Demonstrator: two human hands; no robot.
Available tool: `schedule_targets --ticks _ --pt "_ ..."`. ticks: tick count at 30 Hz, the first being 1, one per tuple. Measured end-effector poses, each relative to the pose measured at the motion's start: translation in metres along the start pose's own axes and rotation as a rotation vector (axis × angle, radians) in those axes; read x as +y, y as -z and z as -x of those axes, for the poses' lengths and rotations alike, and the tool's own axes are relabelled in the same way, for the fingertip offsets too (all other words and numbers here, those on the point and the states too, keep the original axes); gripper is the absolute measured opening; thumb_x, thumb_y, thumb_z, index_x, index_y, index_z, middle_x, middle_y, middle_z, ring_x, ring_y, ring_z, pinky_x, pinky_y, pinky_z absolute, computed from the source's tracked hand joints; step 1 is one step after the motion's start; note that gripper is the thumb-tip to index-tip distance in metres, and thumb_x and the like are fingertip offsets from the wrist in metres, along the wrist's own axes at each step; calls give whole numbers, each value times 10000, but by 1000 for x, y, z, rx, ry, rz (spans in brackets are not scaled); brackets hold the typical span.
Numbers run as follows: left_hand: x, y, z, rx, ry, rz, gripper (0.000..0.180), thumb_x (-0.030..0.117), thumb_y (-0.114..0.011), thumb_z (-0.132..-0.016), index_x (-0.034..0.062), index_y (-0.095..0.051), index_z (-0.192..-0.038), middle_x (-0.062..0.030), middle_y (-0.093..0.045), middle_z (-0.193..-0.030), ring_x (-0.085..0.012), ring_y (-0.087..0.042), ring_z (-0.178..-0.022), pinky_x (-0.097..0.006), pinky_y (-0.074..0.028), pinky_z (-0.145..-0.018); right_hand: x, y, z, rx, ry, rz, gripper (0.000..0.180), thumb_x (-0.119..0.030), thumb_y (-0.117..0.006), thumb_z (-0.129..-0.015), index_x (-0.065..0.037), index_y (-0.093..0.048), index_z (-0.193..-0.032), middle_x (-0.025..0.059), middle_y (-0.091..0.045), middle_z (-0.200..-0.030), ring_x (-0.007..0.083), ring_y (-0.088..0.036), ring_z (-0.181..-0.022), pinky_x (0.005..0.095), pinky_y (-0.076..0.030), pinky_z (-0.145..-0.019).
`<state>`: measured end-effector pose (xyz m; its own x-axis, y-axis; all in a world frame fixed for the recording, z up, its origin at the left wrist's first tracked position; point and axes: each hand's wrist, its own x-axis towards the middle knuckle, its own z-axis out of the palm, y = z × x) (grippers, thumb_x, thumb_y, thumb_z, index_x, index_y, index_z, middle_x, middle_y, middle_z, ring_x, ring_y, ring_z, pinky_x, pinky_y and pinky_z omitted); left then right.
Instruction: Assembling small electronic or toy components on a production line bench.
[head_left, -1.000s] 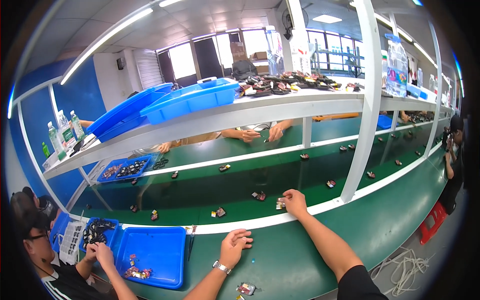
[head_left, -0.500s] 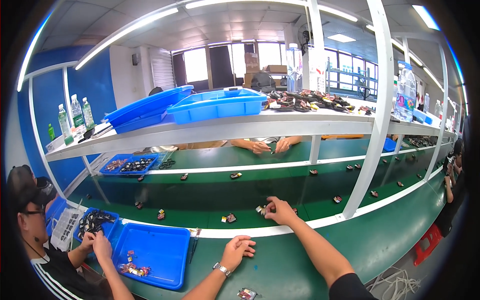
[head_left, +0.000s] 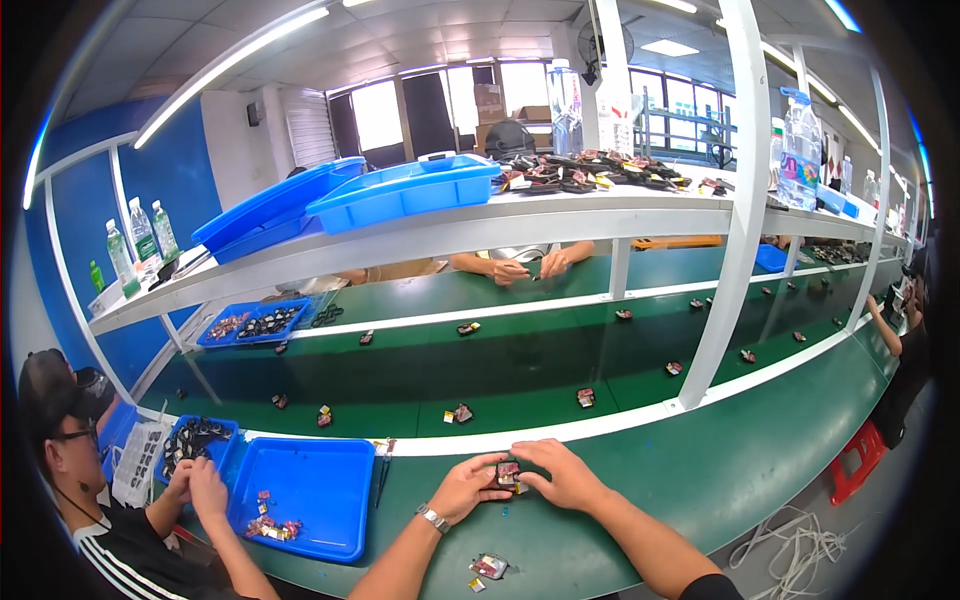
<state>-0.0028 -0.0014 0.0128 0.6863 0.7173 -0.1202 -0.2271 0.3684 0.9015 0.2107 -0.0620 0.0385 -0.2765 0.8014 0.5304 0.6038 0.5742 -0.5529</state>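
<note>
My left hand [head_left: 470, 488], with a metal-banded watch [head_left: 433, 517] on its wrist, is closed round the left side of a small black-framed electronic assembly [head_left: 508, 474] with red and pale parts. From the other side my right hand [head_left: 568, 476] grips the same piece, thumb and fingertips at its right edge. Both hands are just above the green bench [head_left: 640, 520], near the white rail. Below them on the bench lies another similar assembly [head_left: 489, 566], with a small yellow-and-white piece [head_left: 477, 585] beside it.
Beyond the white rail [head_left: 430, 445], several assemblies, one [head_left: 585, 398] close by, lie spaced along the dark green belt [head_left: 520, 370]. A blue tray [head_left: 305, 480] with small parts sits at left, beside a co-worker's hands [head_left: 200, 482]. A white post [head_left: 735, 230] rises at right.
My right hand has come back from the belt over the rail to my left hand, bringing a small assembly. Both hands now hold it. The view has shifted slightly.
</note>
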Motion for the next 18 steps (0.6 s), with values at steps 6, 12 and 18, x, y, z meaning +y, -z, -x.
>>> schedule_targets --ticks 6,12,18 --pt "-7 -8 1 29 -49 -3 345 80 -482 -978 0 -459 -1313 -152 -586 -1192 -245 -614 -1073 -394 -545 -925 0 -11 3 73 53 106 276 -116 -669 -817 -105 -648 -1092 86 -598 -1169 288 -562 -1067 395 -470 -913" --pt "-12 -9 -2 61 -74 -90 325 32 -476 -968 -12 -459 -1289 -155 -595 -1175 -233 -620 -1057 -381 -545 -930 3 -5 0 -30 125 146 194 -128 -676 -808 -101 -654 -999 79 -574 -1207 282 -542 -1101 397 -461 -925" --pt "-11 -11 -1 54 -78 -157 290 7 -454 -962 -7 -455 -1252 -155 -597 -1164 -233 -627 -1041 -373 -548 -922 5 -6 -1 -91 137 141 147 -151 -671 -815 -97 -666 -952 77 -553 -1241 279 -507 -1151 392 -445 -950"
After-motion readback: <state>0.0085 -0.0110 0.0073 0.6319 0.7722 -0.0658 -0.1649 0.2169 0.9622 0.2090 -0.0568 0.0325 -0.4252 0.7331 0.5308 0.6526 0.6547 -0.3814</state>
